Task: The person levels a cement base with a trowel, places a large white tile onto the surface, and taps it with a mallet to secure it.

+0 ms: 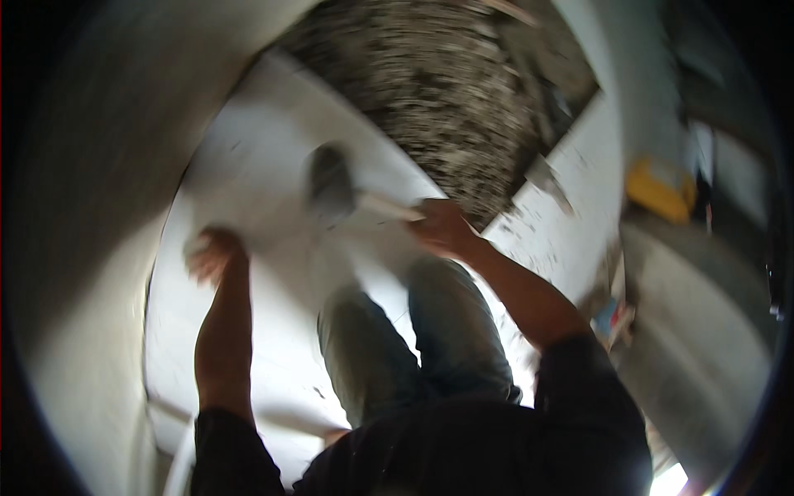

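My right hand (442,227) grips a pale handle (385,207) with a blurred, dark, blunt head (329,182), like a mallet, held over a large white slab (248,132). My left hand (217,255) is over the slab's left part, near the wall; its fingers are smeared by motion, so I cannot tell whether it touches or holds anything. My legs (451,331) show below the tool. Beyond the slab lies a bed of rough, grey-brown loose material (422,91), like mortar. A trowel-like tool (550,186) rests at its right edge, on a second white slab (546,248).
A pale wall (107,207) curves along the left. At the right are another pale wall (604,50), a yellow object (662,190), a grey ledge or panel (695,314) and small red and blue items (612,318). A wooden piece (513,12) lies at the top.
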Demonstrator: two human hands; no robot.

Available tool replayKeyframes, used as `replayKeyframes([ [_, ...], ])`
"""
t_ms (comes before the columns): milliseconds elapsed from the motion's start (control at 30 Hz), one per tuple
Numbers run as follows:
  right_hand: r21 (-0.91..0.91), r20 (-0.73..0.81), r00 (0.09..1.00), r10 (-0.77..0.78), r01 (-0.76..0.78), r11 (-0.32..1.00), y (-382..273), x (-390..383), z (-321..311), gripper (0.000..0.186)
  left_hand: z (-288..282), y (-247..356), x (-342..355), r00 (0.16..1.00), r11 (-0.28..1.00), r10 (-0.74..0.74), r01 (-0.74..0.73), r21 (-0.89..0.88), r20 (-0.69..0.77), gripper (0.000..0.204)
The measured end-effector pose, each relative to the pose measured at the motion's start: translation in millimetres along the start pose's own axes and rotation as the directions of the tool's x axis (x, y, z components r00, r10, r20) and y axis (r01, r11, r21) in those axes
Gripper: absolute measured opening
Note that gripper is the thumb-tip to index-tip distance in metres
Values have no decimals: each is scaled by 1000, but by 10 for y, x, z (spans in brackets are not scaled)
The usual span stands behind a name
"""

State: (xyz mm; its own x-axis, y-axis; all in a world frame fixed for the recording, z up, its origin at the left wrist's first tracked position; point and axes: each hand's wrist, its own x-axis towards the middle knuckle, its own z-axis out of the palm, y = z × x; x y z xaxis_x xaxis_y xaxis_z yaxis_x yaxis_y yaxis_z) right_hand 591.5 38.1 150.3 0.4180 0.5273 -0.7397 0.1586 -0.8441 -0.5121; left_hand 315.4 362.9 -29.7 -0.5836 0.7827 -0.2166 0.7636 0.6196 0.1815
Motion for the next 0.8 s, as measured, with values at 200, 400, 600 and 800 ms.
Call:
replayKeyframes([
  [200,666,-272,885,378,-110,737,763,-585,-247,37,-587,-905,-619,815,786,579,-567,245,26,72],
  [400,408,-85,878,471,-401,820,850,-555,-395,49,-896,-2510,-1086,981,975,-191,194,108,-38,76],
  [600,282,-207,822,531,-469,837,789,-475,-531,52,-903,-2489,-1140,976,980,-180,188,63,-124,75],
  [800,343,-54,831,554,-506,792,797,-594,-506,54,-857,-2511,-1089,982,986,-148,156,61,-119,75],
])
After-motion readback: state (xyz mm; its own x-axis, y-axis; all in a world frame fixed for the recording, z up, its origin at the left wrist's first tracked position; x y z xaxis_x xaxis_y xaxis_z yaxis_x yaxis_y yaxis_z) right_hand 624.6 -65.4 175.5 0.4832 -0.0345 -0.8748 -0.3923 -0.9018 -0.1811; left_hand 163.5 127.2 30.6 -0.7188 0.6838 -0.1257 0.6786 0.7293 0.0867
